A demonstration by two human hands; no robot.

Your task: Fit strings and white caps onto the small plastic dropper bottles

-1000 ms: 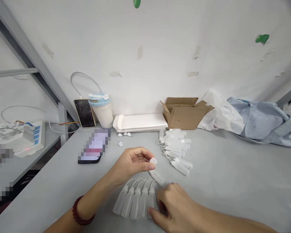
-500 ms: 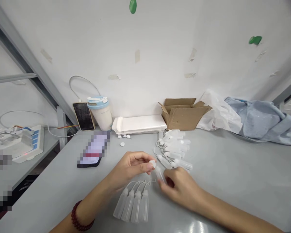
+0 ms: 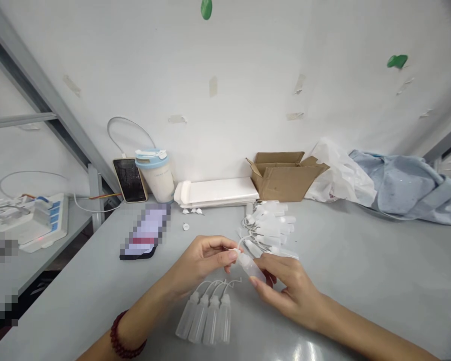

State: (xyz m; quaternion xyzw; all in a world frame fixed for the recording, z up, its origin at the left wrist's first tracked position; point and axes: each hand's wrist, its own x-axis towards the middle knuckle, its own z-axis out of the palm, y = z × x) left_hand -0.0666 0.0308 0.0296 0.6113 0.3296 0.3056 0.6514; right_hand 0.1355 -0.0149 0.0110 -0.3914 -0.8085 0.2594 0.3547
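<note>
My left hand [image 3: 212, 258] pinches a small white cap [image 3: 236, 252] with a thin curved tube, at the neck of a translucent bottle. That bottle [image 3: 252, 266] is tilted and held by its body between the fingers of my right hand [image 3: 285, 281]. Below my left hand, several capped bottles [image 3: 210, 318] lie side by side, their thin tubes bending to the right. Beyond my right hand is a pile of similar bottles [image 3: 268, 228] with tubes. A loose white cap [image 3: 186, 226] lies on the table, with a few more white caps [image 3: 192, 211] behind it.
A white stack [image 3: 220, 192] and an open cardboard box [image 3: 283, 180] stand along the wall. At the left are a cup [image 3: 158, 175], a phone [image 3: 131, 180], another phone [image 3: 146, 230] and a power strip [image 3: 58, 220]. A plastic bag [image 3: 340, 175] and blue cloth [image 3: 409, 185] are at the right.
My right hand has brought the bottle up against the cap in my left hand and shifted its grip on the body. The loose cap has moved slightly left and towards me.
</note>
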